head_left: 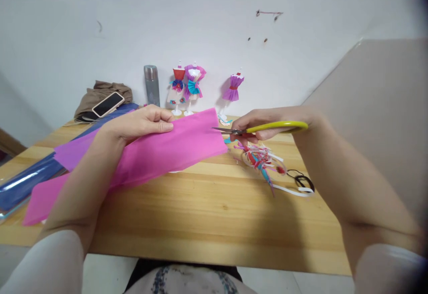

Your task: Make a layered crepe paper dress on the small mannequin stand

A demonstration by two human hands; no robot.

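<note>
A long strip of bright pink crepe paper (pixel 167 151) stretches over the left half of the table, its right end lifted. My left hand (pixel 143 124) is closed on the strip's upper edge, thumb on top. In my right hand (pixel 259 124) is a pair of scissors (pixel 277 126) with yellow handles. The blades point left and lie by the paper's right end; they look slightly parted. Whether they touch the paper I cannot tell. Part of the scissors is hidden by my fingers.
Miniature dress forms in paper dresses (pixel 234 89) and a grey flask (pixel 152 84) stand along the wall. Paper scraps (pixel 259 158) and a black cord (pixel 303 180) lie at right. A phone (pixel 108 104) rests on brown cloth (pixel 96 93); blue wrapped rolls (pixel 30 182) lie left.
</note>
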